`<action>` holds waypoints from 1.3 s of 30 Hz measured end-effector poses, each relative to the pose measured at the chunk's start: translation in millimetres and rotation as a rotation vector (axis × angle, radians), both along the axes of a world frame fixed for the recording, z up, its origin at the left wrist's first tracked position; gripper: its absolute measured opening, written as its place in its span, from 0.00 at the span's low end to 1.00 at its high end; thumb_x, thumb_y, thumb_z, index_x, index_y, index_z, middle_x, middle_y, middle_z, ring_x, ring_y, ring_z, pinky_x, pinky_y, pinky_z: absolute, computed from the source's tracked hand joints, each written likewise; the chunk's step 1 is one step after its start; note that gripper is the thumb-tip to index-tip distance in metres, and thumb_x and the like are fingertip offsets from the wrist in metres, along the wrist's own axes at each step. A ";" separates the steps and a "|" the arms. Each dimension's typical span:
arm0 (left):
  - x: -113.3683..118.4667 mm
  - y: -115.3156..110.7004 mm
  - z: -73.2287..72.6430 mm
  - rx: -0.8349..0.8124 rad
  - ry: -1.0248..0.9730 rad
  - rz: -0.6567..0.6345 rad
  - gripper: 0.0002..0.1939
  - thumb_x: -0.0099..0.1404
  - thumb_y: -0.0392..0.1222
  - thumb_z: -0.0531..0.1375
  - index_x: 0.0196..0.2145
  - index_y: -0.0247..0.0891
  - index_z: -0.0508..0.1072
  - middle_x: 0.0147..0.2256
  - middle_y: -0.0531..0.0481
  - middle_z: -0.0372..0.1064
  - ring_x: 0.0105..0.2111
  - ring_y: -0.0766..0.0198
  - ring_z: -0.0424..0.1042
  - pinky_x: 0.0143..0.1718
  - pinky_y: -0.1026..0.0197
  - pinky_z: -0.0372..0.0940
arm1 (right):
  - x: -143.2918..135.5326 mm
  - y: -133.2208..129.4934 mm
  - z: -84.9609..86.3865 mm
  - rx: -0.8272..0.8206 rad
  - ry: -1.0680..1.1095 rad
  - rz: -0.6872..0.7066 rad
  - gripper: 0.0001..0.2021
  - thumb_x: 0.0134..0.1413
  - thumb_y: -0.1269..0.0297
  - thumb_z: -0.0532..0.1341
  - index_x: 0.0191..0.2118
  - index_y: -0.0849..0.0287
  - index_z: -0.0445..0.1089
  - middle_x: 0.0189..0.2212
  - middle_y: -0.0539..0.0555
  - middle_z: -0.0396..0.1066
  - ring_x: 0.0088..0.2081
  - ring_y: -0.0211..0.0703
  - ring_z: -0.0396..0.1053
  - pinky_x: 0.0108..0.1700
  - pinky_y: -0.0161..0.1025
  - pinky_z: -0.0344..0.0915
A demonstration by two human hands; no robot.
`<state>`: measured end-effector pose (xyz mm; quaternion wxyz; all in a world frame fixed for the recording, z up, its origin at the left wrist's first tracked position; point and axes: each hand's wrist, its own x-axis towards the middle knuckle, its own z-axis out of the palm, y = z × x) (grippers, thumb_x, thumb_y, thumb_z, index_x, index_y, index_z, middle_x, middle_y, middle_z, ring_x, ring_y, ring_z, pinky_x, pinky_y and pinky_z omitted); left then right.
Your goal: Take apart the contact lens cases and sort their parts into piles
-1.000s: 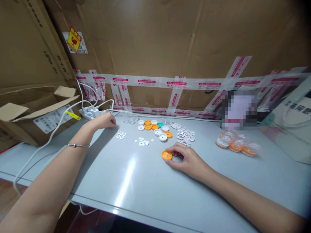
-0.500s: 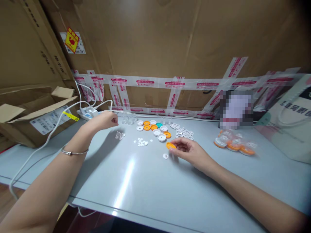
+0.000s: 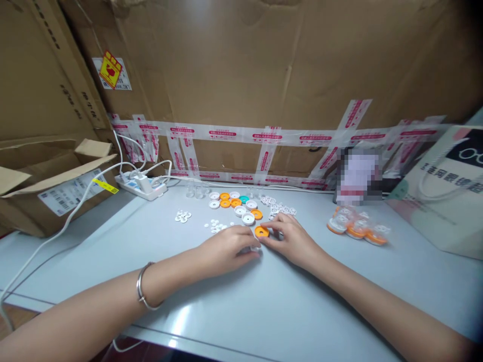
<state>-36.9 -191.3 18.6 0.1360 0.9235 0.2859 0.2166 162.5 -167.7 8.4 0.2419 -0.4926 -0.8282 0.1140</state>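
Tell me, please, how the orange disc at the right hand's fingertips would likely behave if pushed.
The orange disc looks like moulded plastic, so it should stay stiff in the right hand's grip. Its shallow form and central hole suggest it is light. Low and round, it would probably slide on the smooth, shiny table rather than tip.

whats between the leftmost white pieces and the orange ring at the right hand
Small white discs, partly hidden by the left hand, as the head view shows.
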 end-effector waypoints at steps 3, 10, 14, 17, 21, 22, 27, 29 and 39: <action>3.9 1.0 -4.7 0.002 -0.006 0.029 0.07 0.63 0.34 0.52 0.34 0.35 0.70 0.33 0.48 0.68 0.35 0.65 0.67 0.38 0.64 0.61 | -4.4 4.6 -1.9 0.018 -0.025 -0.010 0.10 0.49 0.58 0.60 0.36 0.52 0.75 0.30 0.54 0.65 0.37 0.46 0.61 0.41 0.44 0.58; -19.1 5.0 31.4 0.014 0.089 0.080 0.07 0.60 0.30 0.51 0.30 0.35 0.68 0.30 0.50 0.67 0.32 0.66 0.65 0.34 0.66 0.60 | -13.8 12.2 -6.5 0.066 -0.025 -0.077 0.19 0.47 0.58 0.61 0.47 0.52 0.68 0.33 0.53 0.69 0.39 0.49 0.60 0.42 0.46 0.55; -73.1 24.8 70.8 0.028 0.199 0.304 0.08 0.57 0.30 0.52 0.29 0.37 0.69 0.30 0.52 0.69 0.29 0.68 0.66 0.31 0.67 0.58 | -16.1 10.6 -8.3 0.056 0.027 -0.067 0.16 0.48 0.60 0.60 0.46 0.50 0.67 0.33 0.51 0.72 0.39 0.47 0.62 0.42 0.45 0.52; -110.3 45.3 78.2 -0.026 0.386 0.479 0.08 0.54 0.31 0.52 0.27 0.38 0.69 0.28 0.53 0.69 0.28 0.66 0.66 0.27 0.67 0.57 | -17.2 7.9 -6.1 0.036 0.033 -0.061 0.12 0.49 0.62 0.60 0.42 0.50 0.68 0.33 0.50 0.73 0.39 0.47 0.63 0.41 0.45 0.51; -131.1 64.8 65.1 -0.134 0.572 0.580 0.07 0.51 0.33 0.53 0.27 0.38 0.70 0.27 0.51 0.70 0.27 0.64 0.67 0.26 0.66 0.57 | -18.9 3.8 -3.0 0.049 0.023 -0.021 0.08 0.50 0.69 0.57 0.37 0.52 0.68 0.32 0.50 0.72 0.38 0.45 0.64 0.41 0.44 0.50; -132.3 67.3 61.5 -0.155 0.599 0.584 0.07 0.50 0.34 0.53 0.26 0.38 0.71 0.27 0.51 0.70 0.27 0.64 0.67 0.25 0.66 0.56 | -19.2 2.5 -2.7 0.061 0.016 -0.002 0.08 0.51 0.71 0.56 0.37 0.53 0.68 0.32 0.50 0.72 0.38 0.44 0.64 0.41 0.43 0.50; -133.0 70.6 53.5 -0.185 0.619 0.570 0.07 0.49 0.37 0.54 0.28 0.38 0.71 0.29 0.51 0.71 0.27 0.64 0.67 0.24 0.67 0.56 | -20.3 -7.6 1.1 0.109 0.008 0.081 0.07 0.53 0.73 0.55 0.36 0.55 0.66 0.33 0.50 0.72 0.37 0.43 0.64 0.40 0.42 0.51; -133.1 70.3 53.4 -0.192 0.618 0.567 0.08 0.49 0.37 0.54 0.28 0.38 0.71 0.29 0.50 0.71 0.27 0.64 0.67 0.23 0.68 0.55 | -22.0 -11.7 7.4 0.137 0.046 0.097 0.05 0.53 0.72 0.55 0.35 0.56 0.65 0.33 0.50 0.72 0.37 0.42 0.64 0.41 0.41 0.51; -124.4 67.0 51.6 -0.266 0.655 0.594 0.11 0.47 0.32 0.53 0.28 0.38 0.72 0.29 0.51 0.72 0.28 0.64 0.68 0.22 0.68 0.56 | -78.3 35.6 26.8 0.073 0.058 0.193 0.05 0.46 0.75 0.59 0.29 0.57 0.65 0.29 0.48 0.72 0.36 0.41 0.63 0.40 0.39 0.48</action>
